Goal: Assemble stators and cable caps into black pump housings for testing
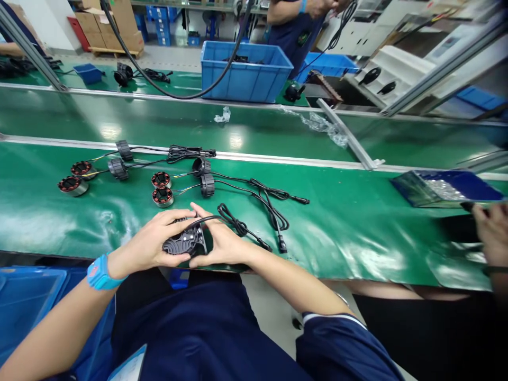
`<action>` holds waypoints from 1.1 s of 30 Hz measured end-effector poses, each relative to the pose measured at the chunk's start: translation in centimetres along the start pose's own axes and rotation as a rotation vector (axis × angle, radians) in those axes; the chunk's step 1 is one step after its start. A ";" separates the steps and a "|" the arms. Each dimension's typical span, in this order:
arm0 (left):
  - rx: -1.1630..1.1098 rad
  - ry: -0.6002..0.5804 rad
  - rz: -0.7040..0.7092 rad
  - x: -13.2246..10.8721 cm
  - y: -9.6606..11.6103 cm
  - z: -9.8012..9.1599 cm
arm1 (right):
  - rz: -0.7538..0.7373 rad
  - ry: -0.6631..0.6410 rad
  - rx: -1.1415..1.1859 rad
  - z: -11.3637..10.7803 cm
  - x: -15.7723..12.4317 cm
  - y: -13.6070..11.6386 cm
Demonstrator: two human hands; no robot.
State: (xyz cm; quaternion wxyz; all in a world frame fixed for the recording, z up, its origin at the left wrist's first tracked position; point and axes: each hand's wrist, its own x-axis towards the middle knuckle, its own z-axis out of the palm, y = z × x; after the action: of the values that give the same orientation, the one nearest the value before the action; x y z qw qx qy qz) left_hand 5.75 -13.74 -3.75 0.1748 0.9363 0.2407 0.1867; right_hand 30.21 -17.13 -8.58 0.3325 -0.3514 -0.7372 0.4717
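Note:
Between my two hands, over the front edge of the green bench, is a black motor housing point(183, 241) with a ribbed face and a cable. My left hand point(159, 238) wraps its left side, thumb along the top. My right hand point(220, 241) grips its right side, fingers curled at the far edge. The housing's cable point(234, 219) runs over my right hand to a coiled bundle on the bench. Just beyond lie copper-wound stators point(162, 196), wired to black ribbed caps point(207, 186) with coiled leads.
More stators point(73, 185) with caps lie at the left. A blue parts box point(448, 188) and a co-worker's blurred hand point(492, 227) are at the right. Behind the bench stand a blue crate point(246, 74) and another person. A thick cable point(174, 96) hangs in front. Plastic scraps point(325, 127) lie beside a metal bar point(349, 137).

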 end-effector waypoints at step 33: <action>0.282 0.219 -0.245 -2.3 -0.4 12.4 | 0.321 1.778 0.516 -33.4 -17.1 9.0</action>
State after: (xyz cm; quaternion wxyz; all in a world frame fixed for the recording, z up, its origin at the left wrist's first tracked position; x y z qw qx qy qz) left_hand 9.07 -17.56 -15.26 0.0364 0.8894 0.3939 0.2292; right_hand 68.53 -13.14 -8.50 0.7721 -0.5958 -0.0281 0.2191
